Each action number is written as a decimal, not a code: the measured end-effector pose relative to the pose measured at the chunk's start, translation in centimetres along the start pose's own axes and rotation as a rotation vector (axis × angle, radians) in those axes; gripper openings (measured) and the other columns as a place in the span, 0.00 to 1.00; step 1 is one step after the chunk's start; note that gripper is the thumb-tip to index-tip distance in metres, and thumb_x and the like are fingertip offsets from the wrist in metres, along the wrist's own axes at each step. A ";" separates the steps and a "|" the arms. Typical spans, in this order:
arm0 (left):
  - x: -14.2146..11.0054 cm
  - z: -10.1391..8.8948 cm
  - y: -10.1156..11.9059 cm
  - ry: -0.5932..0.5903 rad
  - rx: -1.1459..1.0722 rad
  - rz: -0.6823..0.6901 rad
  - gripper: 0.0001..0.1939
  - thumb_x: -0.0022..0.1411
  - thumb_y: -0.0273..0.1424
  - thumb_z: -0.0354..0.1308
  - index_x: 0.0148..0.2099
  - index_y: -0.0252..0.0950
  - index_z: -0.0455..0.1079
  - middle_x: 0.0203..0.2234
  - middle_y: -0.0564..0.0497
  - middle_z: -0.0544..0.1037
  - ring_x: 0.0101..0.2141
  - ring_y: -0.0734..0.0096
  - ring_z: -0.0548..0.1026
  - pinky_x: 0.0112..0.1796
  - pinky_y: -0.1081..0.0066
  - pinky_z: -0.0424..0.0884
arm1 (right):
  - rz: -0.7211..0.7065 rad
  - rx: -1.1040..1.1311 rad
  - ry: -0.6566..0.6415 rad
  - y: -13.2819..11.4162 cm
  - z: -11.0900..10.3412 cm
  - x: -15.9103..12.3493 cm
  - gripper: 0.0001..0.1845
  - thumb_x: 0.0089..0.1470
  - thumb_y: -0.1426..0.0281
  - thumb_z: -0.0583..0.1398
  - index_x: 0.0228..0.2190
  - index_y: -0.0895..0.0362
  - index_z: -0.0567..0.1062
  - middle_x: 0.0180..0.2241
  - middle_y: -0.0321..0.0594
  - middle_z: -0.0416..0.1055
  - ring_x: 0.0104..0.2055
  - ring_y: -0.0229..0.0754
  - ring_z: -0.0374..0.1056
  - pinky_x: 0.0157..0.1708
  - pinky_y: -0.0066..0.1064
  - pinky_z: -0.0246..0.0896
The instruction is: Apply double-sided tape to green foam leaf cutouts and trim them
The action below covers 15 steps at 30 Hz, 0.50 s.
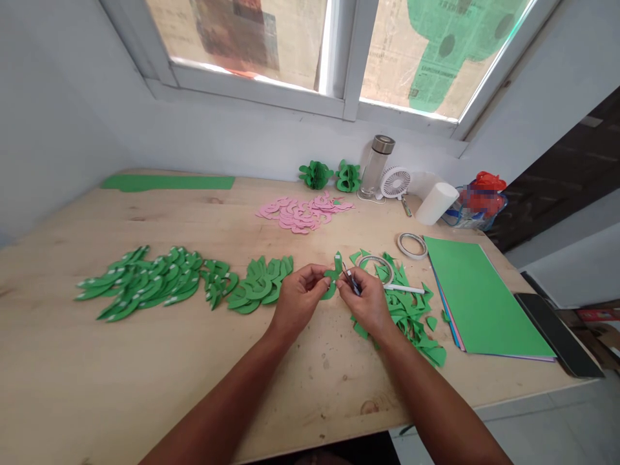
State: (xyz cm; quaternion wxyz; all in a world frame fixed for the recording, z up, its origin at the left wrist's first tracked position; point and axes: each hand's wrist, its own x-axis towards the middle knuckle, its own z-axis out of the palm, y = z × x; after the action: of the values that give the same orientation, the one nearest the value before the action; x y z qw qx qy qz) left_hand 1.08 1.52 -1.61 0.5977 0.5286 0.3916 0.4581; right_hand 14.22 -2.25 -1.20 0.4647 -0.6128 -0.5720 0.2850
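My left hand (301, 294) pinches a small green paper cutout (330, 290) over the middle of the table. A white patch shows near the cutout's upper tip. Close beside it, my right hand (367, 299) is closed round a small pair of scissors (352, 281), and its fingertips are at the cutout's edge. Left of my hands lies a pile of curved green cutouts (261, 284). Farther left are green cutouts with white patches (155, 278). Under and beyond my right hand, green paper scraps (411, 316) are scattered.
A tape roll (413, 245) and a white pen (404, 289) lie to the right, near a stack of coloured paper (489, 297). Pink cutouts (303, 213) lie farther back. Along the wall stand green paper shapes (316, 175), a glass bottle (376, 168) and a fan (394, 183).
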 end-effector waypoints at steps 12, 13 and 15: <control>0.0 -0.1 -0.4 -0.023 0.069 0.065 0.09 0.51 0.30 0.57 0.37 0.34 0.72 0.30 0.49 0.78 0.33 0.68 0.75 0.34 0.72 0.70 | -0.010 -0.006 -0.013 0.2 0.1 0.0 0.06 0.47 0.68 0.56 0.22 0.58 0.67 0.17 0.30 0.56 0.19 0.31 0.50 0.19 0.23 0.45; -0.1 -0.2 -0.4 -0.026 0.083 0.072 0.09 0.52 0.30 0.57 0.37 0.34 0.72 0.31 0.49 0.78 0.33 0.68 0.75 0.34 0.72 0.70 | -0.006 -0.011 -0.014 0.1 0.1 0.0 0.06 0.47 0.68 0.56 0.22 0.58 0.67 0.17 0.30 0.56 0.19 0.31 0.50 0.19 0.23 0.46; -0.1 -0.2 -0.6 -0.032 0.106 0.084 0.10 0.53 0.30 0.56 0.38 0.33 0.72 0.32 0.48 0.78 0.34 0.68 0.75 0.35 0.72 0.70 | -0.001 -0.016 -0.015 0.1 0.1 0.0 0.07 0.47 0.68 0.56 0.23 0.58 0.68 0.18 0.30 0.57 0.19 0.31 0.51 0.19 0.23 0.46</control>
State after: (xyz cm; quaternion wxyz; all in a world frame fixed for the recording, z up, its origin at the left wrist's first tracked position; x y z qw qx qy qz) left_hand 0.93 1.51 -2.20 0.5552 0.5830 0.3832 0.4529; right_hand 14.21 -2.25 -1.36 0.4556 -0.6141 -0.5782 0.2846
